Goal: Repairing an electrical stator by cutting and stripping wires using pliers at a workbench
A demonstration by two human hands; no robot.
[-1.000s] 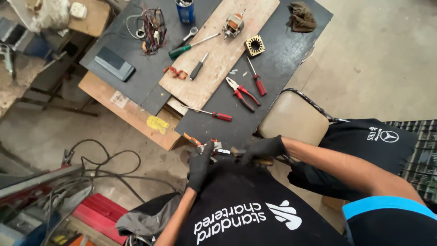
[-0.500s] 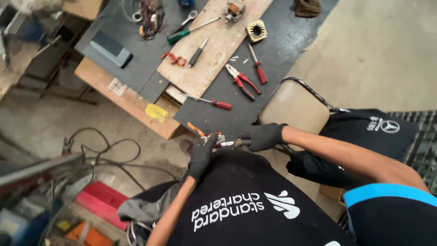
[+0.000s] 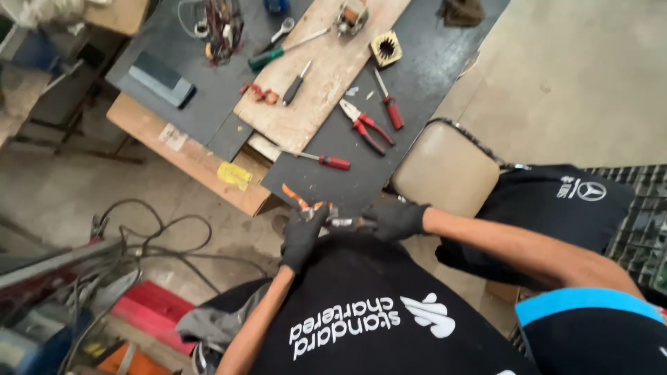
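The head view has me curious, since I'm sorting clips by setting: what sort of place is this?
Most likely a small repair or electrical workshop. A dark workbench carries red-handled pliers, screwdrivers and a wound motor core, and loose cables lie on the bare concrete floor.

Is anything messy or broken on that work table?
Yes. The dark mat has a square piece cut away, baring the wooden tabletop. Red-handled pliers and screwdrivers lie scattered at all angles. Nothing looks spilled.
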